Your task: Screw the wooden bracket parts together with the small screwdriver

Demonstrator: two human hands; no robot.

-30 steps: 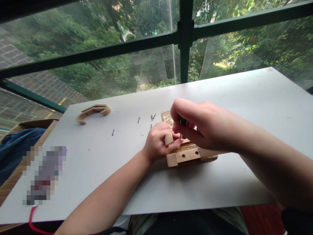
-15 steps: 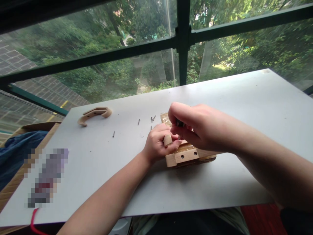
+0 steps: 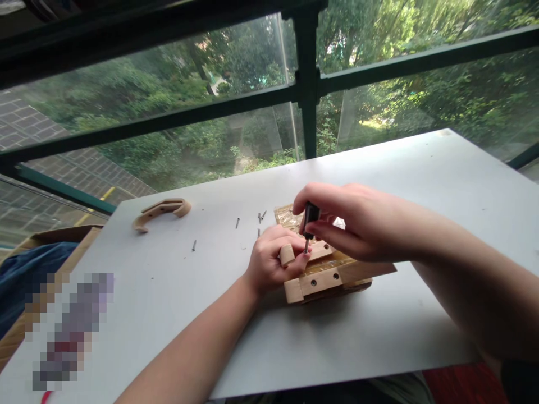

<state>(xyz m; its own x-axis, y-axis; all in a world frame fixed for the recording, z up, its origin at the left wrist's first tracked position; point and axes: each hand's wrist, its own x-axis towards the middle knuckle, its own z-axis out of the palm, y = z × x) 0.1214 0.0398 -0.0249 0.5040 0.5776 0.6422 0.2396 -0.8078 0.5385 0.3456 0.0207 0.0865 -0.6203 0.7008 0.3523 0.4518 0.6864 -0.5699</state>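
Note:
My right hand (image 3: 351, 221) has its thumb and fingers around the black handle of a small screwdriver (image 3: 311, 214). The screwdriver stands nearly upright, its shaft pointing down beside my left fingertips. My left hand (image 3: 267, 258) is closed around a pale wooden hook (image 3: 322, 251), whose rounded end pokes up between the fingers. A dark hole or screw head shows in that hook's bar. Underneath lies a flat block wrapped in clear brown tape (image 3: 285, 214). Along the block's near edge sits a second wooden hook (image 3: 324, 280) with two dark holes or screw heads. The screwdriver's tip is hard to see.
Several loose screws (image 3: 237, 223) lie on the white table (image 3: 202, 314) left of the block. A curved wooden hook (image 3: 162, 210) rests near the far left edge. A cardboard box (image 3: 90, 231) with blue cloth stands left of the table. Windows (image 3: 309, 129) border the far side.
The view has tilted up, so the table sits lower in it. My right hand's grip has shifted, and the screwdriver's handle and shaft show more. My left hand keeps its hold on the hook.

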